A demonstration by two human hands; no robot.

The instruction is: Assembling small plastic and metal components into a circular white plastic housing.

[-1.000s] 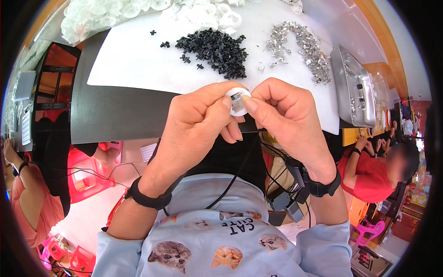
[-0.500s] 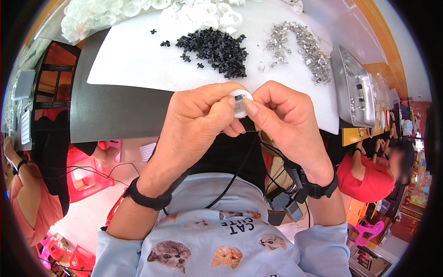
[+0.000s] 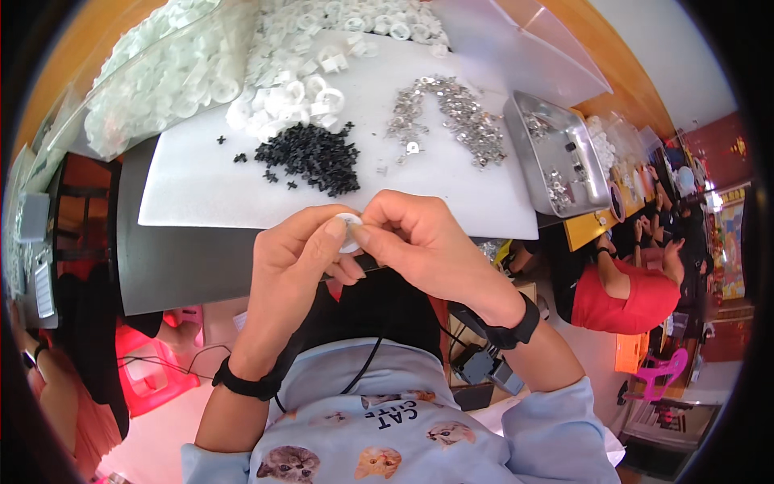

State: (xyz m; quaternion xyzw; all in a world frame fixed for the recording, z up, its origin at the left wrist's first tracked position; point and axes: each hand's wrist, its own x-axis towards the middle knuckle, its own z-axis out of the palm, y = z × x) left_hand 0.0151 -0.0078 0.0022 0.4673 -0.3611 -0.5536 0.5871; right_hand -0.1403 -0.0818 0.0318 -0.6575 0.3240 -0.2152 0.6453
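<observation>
Between both hands, at the near edge of the white mat, is a small round white plastic part (image 3: pixel 350 240). My left hand (image 3: pixel 294 262) pinches it from the left, thumb on its face. From the right, my right hand (image 3: pixel 423 250) presses thumb and forefinger onto the same part; anything tiny between those fingertips is hidden. Just beyond the hands lies a heap of small black cross-shaped pieces (image 3: pixel 310 159). Behind that is a pile of white ring-shaped plastic parts (image 3: pixel 294 103). Small shiny metal pieces (image 3: pixel 472 129) are spread in an arc farther right.
A metal tray (image 3: pixel 560 153) with a few loose parts stands at the mat's right. Clear plastic bags of white parts (image 3: pixel 165 89) fill the back left. The white mat (image 3: pixel 451 198) covers part of a dark table (image 3: pixel 185 270). A co-worker in red (image 3: pixel 625 294) sits at the right.
My view has shifted, so the hands and table contents appear farther left and lower. Both hands keep hold of the white part, now turned slightly, with the dark slot on its face covered.
</observation>
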